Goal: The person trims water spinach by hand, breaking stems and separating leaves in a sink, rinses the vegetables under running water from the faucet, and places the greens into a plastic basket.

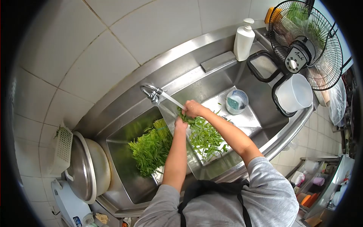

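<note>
My right hand (193, 108) is closed around long-leaved greens (183, 113) beside the stream of running water from the faucet (152, 92). Just below it, my left hand (181, 123) grips the same greens; its fingertips are partly hidden. Loose green leaves (206, 136) lie spread in the right basin (264, 108), under and beside my forearms. To the left, bundled greens (149, 151) with their stems together rest in the left basin (123, 142).
A clear round tub (237, 101) stands in the right basin. Behind are a white pump bottle (244, 39) and a metal ledge (218, 62). A black fan (302, 49) and a white bucket (294, 92) occupy the right end. A large lidded pot (90, 166) sits at left.
</note>
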Available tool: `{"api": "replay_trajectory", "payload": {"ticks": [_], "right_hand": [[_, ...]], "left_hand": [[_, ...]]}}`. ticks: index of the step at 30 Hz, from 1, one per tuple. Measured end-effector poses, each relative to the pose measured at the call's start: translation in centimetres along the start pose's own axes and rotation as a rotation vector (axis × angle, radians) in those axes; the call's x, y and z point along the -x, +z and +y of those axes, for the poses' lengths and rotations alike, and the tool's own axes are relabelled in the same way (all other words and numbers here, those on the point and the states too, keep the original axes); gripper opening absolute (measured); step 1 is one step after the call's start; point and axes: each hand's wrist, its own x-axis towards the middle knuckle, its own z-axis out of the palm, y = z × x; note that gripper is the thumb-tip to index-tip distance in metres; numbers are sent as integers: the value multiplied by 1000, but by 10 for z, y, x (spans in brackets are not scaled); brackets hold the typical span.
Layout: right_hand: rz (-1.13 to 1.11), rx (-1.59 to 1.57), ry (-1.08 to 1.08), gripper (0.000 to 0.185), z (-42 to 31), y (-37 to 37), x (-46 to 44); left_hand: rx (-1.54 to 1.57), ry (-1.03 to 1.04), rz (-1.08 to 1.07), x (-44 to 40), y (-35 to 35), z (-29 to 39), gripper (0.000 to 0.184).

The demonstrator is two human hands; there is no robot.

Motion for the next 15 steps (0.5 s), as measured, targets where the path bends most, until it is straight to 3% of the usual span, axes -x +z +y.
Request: {"api": "replay_trajectory", "payload": {"ticks": [2, 3, 6, 7, 10, 13, 15], "right_hand": [[-212, -162, 125, 18, -20, -18, 5], [-136, 35, 139, 20, -33, -27, 9], [-123, 143, 232, 16, -36, -38, 1], [-137, 209, 199, 19, -39, -40, -2], [79, -7, 27, 18, -28, -24, -9], [227, -212, 159, 20, -11, -13, -9], [193, -149, 231, 25, 1, 4, 1]], "left_hand": [[-48, 2, 125, -6, -8, 6, 24], [-109, 90, 302, -6, -6, 4, 22], [-827, 366, 240, 41, 37, 7, 21], [-977, 385, 64, 38, 37, 8, 29], [-1297, 557, -47, 35, 43, 3, 24], [-1013, 388, 19, 48, 63, 12, 21], [-798, 357, -2, 39, 61, 15, 22]]}}
